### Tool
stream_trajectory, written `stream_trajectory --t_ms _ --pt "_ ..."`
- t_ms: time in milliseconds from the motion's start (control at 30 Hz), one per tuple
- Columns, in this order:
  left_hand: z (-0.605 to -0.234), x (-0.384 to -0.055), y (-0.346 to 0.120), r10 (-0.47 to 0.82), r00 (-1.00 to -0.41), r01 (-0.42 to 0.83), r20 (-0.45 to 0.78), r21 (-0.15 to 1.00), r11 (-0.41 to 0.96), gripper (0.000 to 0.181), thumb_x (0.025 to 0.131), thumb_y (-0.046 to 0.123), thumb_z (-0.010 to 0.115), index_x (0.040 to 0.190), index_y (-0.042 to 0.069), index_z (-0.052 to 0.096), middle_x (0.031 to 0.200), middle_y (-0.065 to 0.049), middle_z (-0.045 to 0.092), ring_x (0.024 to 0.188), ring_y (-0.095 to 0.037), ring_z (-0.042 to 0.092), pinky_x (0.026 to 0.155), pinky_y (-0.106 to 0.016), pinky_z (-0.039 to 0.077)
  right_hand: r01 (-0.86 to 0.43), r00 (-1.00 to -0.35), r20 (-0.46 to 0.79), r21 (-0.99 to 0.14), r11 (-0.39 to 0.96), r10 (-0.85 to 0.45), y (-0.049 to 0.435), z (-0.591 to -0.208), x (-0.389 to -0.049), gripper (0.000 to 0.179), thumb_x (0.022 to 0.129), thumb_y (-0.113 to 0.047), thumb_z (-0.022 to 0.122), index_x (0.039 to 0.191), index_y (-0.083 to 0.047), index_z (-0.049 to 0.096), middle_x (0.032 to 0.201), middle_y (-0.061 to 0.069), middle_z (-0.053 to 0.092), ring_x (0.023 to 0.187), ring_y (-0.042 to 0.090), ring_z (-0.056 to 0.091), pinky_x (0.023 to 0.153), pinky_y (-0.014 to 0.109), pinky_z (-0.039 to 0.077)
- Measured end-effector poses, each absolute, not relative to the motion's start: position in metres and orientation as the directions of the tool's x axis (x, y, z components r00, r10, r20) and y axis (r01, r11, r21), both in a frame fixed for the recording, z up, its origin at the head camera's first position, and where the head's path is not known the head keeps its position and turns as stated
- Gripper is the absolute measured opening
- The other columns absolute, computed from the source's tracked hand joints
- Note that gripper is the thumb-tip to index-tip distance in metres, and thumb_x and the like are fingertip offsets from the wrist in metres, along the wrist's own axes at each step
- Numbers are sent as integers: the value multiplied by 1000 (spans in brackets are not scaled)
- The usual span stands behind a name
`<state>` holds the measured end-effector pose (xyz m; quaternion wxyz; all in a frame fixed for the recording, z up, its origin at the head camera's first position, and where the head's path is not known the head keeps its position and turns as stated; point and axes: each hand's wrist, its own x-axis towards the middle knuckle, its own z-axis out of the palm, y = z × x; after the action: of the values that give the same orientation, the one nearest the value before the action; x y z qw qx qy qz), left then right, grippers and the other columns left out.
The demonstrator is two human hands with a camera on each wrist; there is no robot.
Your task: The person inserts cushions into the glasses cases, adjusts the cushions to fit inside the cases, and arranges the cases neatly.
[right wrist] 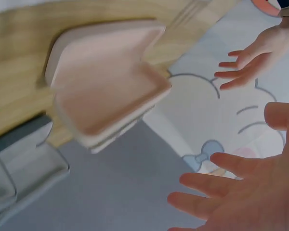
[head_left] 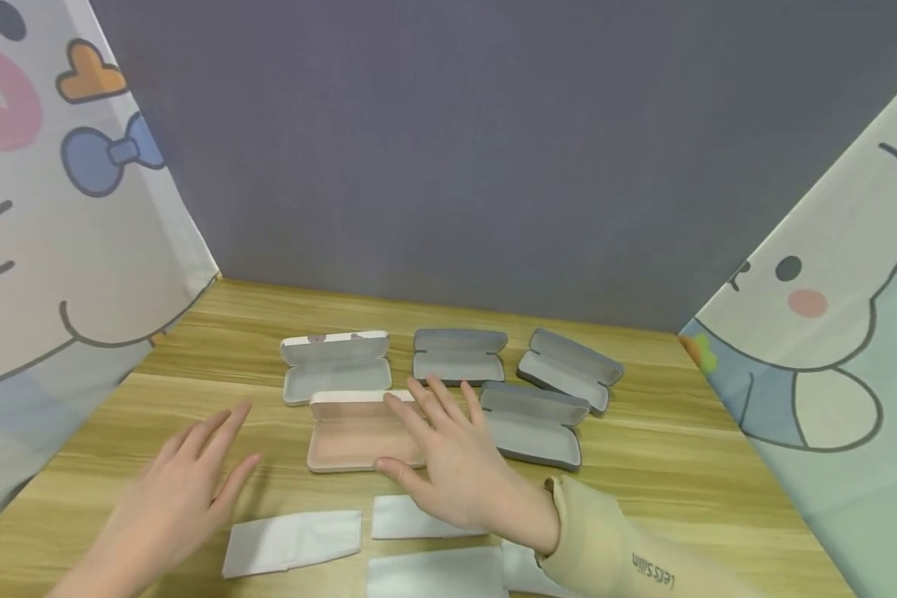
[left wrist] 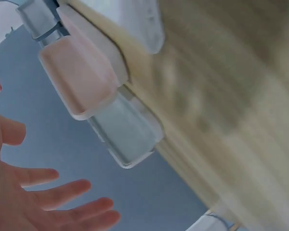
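Observation:
My right hand (head_left: pixel 459 469) hovers with spread fingers over the right end of an open pink-lined glasses case (head_left: pixel 355 444), hiding part of it; in the head view I cannot tell whether it touches the case. In the right wrist view that hand (right wrist: pixel 245 190) holds nothing. My left hand (head_left: pixel 172 490) is left of the case, fingers extended, palm bare in the left wrist view. Behind the pink-lined case stands an open white case (head_left: pixel 336 379) with grey lining. Three dark grey cases, also open, stand at the back middle (head_left: pixel 459 365), back right (head_left: pixel 568 374) and right (head_left: pixel 532 434).
Several white folded cloths lie near the front: a left cloth (head_left: pixel 295 541), a middle cloth (head_left: pixel 414 519), a front cloth (head_left: pixel 437 573) and one partly under my right sleeve (head_left: pixel 598 527). A grey panel (head_left: pixel 448 158) closes the wooden table's back; cartoon-printed sheets flank both sides.

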<state>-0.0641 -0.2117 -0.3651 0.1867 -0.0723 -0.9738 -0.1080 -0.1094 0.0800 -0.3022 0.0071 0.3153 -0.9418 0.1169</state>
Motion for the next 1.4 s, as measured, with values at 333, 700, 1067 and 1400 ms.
stream_trajectory --t_ms 333,700,1067,1400 --pt "-390 -56 -217 65 -974 115 218 226 967 62 96 43 54 144 7 40 131 -25 54 109 -53 52 81 -65 45 -704 -709 99 -137 697 -698 60 -344 -97 62 98 -59 33 147 -23 36 153 8 36 144 33 30 112 63 22" --pt "-409 -53 -221 173 -956 235 239 261 936 56 89 36 67 137 12 51 122 -14 62 106 -41 61 74 -56 52 -727 -682 16 -120 676 -731 45 -371 -86 59 97 -60 35 146 -27 37 148 4 44 136 25 43 109 52 34" --pt "-420 -55 -233 173 -979 195 109 243 950 55 84 44 71 128 13 60 116 -8 64 102 -34 62 70 -51 54 -750 -661 20 -10 661 -750 36 -387 -86 53 96 -57 40 138 -25 48 128 -2 56 123 16 51 102 41 40" --pt "-425 -57 -239 225 -973 231 52 233 945 46 81 42 74 117 16 65 109 -2 63 96 -25 61 67 -43 54 -743 -669 23 23 669 -743 34 -393 -90 40 94 -56 47 120 -26 56 97 -8 54 104 10 52 90 32 39"
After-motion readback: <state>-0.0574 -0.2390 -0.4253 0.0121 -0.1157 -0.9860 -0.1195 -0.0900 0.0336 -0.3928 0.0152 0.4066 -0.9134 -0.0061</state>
